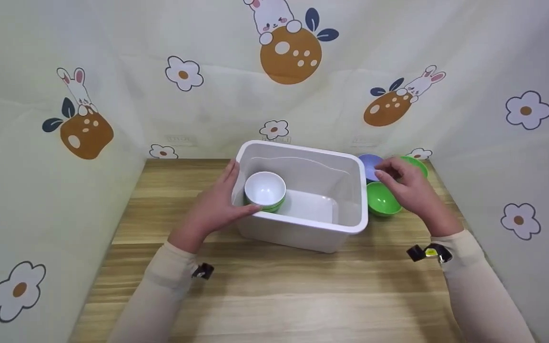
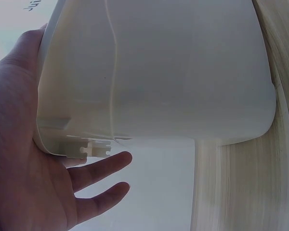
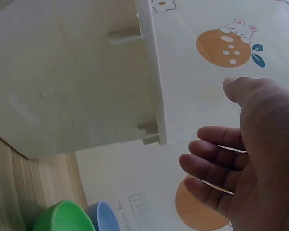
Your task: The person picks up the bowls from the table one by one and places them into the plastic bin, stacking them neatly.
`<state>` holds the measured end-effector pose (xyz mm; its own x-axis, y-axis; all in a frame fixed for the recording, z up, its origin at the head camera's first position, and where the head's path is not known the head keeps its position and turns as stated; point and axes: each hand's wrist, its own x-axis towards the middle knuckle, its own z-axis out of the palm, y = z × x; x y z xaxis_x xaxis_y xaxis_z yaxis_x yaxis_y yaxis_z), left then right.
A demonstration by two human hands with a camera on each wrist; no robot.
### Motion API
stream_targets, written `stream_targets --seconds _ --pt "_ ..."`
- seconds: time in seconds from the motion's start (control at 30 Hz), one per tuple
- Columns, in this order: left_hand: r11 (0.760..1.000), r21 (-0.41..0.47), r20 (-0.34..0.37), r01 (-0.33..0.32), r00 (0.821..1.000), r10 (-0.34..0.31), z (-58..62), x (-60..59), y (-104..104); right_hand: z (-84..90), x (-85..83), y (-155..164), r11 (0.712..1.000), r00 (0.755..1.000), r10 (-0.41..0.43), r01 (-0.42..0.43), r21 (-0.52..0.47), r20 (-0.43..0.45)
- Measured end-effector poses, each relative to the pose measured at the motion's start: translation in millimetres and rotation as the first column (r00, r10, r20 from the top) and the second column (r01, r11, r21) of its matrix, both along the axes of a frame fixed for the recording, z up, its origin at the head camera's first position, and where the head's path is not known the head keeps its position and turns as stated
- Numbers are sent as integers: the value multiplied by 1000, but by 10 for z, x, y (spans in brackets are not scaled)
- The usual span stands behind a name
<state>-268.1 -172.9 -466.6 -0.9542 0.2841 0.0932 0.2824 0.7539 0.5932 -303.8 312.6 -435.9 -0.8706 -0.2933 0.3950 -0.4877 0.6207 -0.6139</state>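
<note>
A white plastic bin (image 1: pixel 298 228) stands on the wooden table. My left hand (image 1: pixel 217 197) rests on its left rim, thumb over the front edge; in the left wrist view two fingers of that hand (image 2: pixel 38 159) stretch free, apart from the wall. Within the bin, at the left, sits a stack of small bowls (image 1: pixel 266 189), white inside with green below. Beyond the bin's right side my right hand (image 1: pixel 410 188) hovers above several bowls, fingers loosely bent and holding nothing. Among them are a green bowl (image 1: pixel 383 201), a blue bowl (image 1: pixel 370 164) and another green bowl (image 1: pixel 416 164), partly covered by the hand.
Pale fabric walls (image 1: pixel 198 114) printed with rabbits, oranges and flowers enclose the table on the back and both sides. The wooden tabletop (image 1: pixel 293 295) extends in front of the bin. A small black camera (image 1: pixel 203 271) is strapped to the left wrist.
</note>
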Motion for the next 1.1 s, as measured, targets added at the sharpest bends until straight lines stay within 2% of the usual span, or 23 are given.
stream_targets --seconds 0.27,0.5,0.7,0.9,1.1 --pt "1000 2 -2 2 1000 -2 16 9 4 -182 47 131 997 997 -68 70 -30 47" --pt "1000 -4 -9 5 1000 -5 -1 -2 2 -296 57 204 994 994 -106 107 -30 30" --pt "1000 -11 -9 -1 1000 1 -8 -4 -8 -447 33 252 984 986 -164 165 72 -19" --pt "1000 -12 -7 0 1000 0 -21 -13 -11 -710 20 336 951 972 -215 231 205 -99" --pt "1000 -8 -12 0 1000 0 -26 -13 -8 -984 -10 432 919 958 -278 288 270 -77"
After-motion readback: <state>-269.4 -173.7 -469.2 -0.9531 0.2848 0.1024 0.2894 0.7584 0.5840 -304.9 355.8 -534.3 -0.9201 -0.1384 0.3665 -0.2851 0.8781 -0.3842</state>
